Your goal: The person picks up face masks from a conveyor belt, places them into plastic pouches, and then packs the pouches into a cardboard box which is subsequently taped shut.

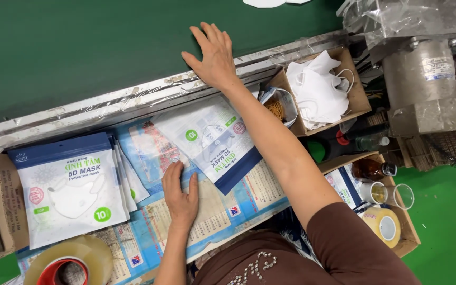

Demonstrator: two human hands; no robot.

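Gripping nothing, either side. Left hand [180, 198] flat, palm down, fingers lightly spread, pressed on printed paper sheet [212, 211] covering worktop; fingertips touching lower-left edge of mask pouch [212, 142]. Right hand [213, 55] stretched far fwd, fingers spread, palm down on green conveyor belt [80, 47], wrist crossing metal belt rail [106, 105]. Right forearm passing over pouch's upper-right corner.

Pouch: white w/ dark-blue band at one end, green round sticker, lying flat & rotated at an angle on paper sheet, between the two hands, just below rail. Cannot tell if filled.

Stack of same pouches [72, 187] left of left hand, near but apart, upright-facing, blue band at top, fanned a bit at right edge.

Clear tape roll [69, 261] w/ red inner core at bottom-left, below stack. Cardboard box [357, 89] right of forearm, holding loose white face masks [317, 92]. Small bag of rubber bands [278, 108] just left of that box, beside forearm. Second tape roll [383, 227], brown bottle [370, 169] & clear cup [391, 194] in another carton at lower right. Metal motor housing [423, 79] at upper right. White mask piece [264, 2] on belt at top edge, well apart from right hand.
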